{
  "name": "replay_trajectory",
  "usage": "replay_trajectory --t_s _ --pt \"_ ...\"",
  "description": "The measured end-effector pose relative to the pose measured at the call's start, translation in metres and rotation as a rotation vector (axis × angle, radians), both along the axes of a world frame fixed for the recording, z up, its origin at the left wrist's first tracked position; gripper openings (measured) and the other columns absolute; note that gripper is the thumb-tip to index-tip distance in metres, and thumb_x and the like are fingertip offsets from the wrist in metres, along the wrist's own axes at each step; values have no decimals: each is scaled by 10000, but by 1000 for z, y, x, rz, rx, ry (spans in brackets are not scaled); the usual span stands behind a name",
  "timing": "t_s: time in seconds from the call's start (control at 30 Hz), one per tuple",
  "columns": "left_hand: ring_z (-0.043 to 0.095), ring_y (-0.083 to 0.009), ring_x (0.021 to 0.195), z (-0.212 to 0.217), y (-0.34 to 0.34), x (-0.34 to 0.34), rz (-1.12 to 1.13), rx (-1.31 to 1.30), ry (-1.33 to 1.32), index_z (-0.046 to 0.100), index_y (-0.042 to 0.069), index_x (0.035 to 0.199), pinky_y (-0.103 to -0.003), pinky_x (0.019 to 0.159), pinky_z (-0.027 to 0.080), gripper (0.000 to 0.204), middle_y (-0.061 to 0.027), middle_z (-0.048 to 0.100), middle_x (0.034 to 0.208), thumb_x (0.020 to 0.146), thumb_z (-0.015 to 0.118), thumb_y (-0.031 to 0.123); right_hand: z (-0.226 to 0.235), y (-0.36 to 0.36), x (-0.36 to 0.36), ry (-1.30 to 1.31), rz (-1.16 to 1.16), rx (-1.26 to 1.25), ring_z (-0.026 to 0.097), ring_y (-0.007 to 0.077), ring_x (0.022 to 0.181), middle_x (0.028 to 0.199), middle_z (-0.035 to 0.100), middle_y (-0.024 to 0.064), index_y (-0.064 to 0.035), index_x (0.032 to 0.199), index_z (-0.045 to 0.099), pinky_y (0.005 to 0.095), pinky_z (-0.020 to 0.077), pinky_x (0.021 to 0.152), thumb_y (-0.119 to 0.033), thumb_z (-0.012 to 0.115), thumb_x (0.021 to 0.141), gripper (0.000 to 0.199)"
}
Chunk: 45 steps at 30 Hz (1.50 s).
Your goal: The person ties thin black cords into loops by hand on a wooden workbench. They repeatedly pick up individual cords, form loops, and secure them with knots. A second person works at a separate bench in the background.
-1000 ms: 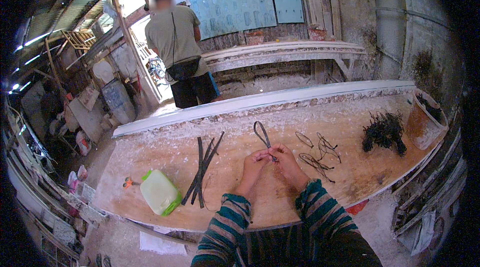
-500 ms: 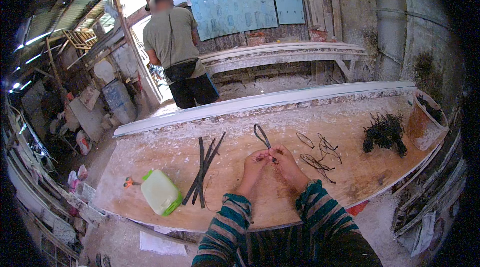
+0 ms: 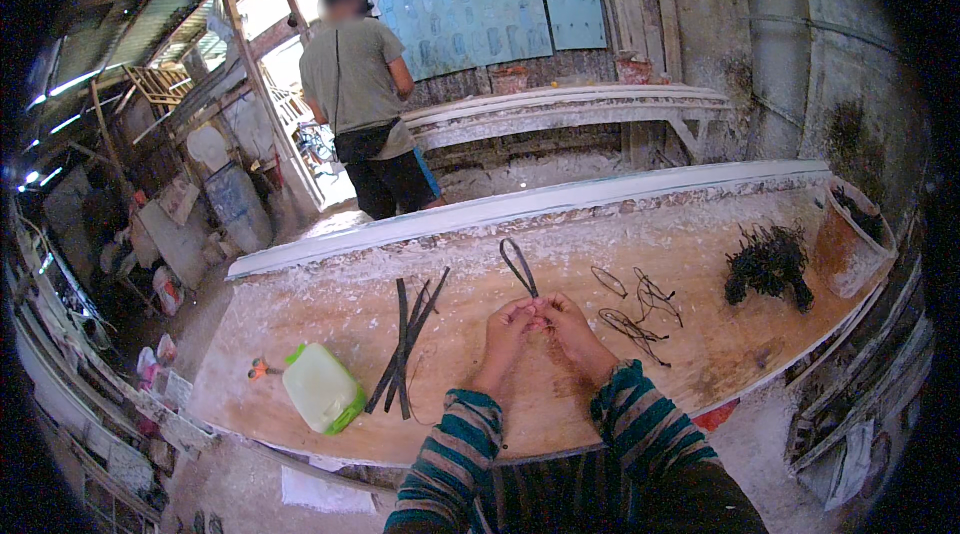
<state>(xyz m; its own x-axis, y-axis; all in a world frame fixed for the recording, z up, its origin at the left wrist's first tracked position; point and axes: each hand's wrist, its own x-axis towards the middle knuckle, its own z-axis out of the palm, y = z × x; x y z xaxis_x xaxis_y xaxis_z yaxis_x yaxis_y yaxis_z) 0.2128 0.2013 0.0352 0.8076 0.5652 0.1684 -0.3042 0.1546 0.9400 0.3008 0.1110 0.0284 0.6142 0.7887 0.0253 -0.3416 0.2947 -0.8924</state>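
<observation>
A black strip bent into a loop (image 3: 517,264) points away from me over the worn wooden table (image 3: 545,404). My left hand (image 3: 508,330) and my right hand (image 3: 568,326) meet at its near end, fingertips pinched on it side by side. The gripped ends are mostly hidden behind my fingers. To the left of my hands, several flat black strips (image 3: 401,349) lie crossed. On the right, several thin dark loops (image 3: 635,319) rest on the wood.
At the left are a pale container with green edges (image 3: 322,389) and orange-handled scissors (image 3: 262,368). A bunch of black strands (image 3: 767,264) lies beside a stained bucket (image 3: 850,244) at the right. A white raised ledge (image 3: 540,209) runs along the far edge. A person (image 3: 355,84) stands beyond.
The loop has tilted slightly left and my fingers have shifted a little on its near end. The person beyond the table has turned and moved slightly right.
</observation>
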Motion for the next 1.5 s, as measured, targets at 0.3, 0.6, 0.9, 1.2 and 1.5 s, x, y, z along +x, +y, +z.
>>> replay_trajectory --t_s 0.3,0.6,0.9,1.2,1.5 --pt "585 -116 670 4 2 -4 53 -62 116 581 33 840 -213 590 463 153 -50 609 787 823 587 186 16 -5 -7 -372 -129 -73 505 88 654 732 563 10 -48 801 544 211 414 617 -120 627 786 110" --pt "575 -123 657 4 7 -6 -49 -304 94 563 71 817 -241 594 473 125 -34 592 764 833 563 195 21 -9 -7 -538 -163 -122 489 74 642 702 559 2 -43 790 561 216 404 600 -153 623 804 127" --pt "562 -101 636 4 12 -5 138 -155 114 561 51 816 -211 577 464 186 -30 585 723 874 528 225 8 -1 2 -508 -137 -124 490 74 695 789 563 -1 -22 930 585 215 411 640 -93 550 839 121" --pt "576 -102 649 3 16 -6 106 -180 63 580 42 803 -205 586 475 202 -40 595 726 858 560 236 20 -9 -13 -733 -193 -17 557 157 775 920 571 53 -25 927 605 265 444 719 -54 604 777 153" --pt "577 -113 640 2 13 -7 123 -151 106 586 29 826 -219 578 476 200 -33 586 710 851 563 226 23 -8 -14 -926 -215 -22 533 150 698 857 562 55 -58 934 612 257 445 604 -30 643 725 213"
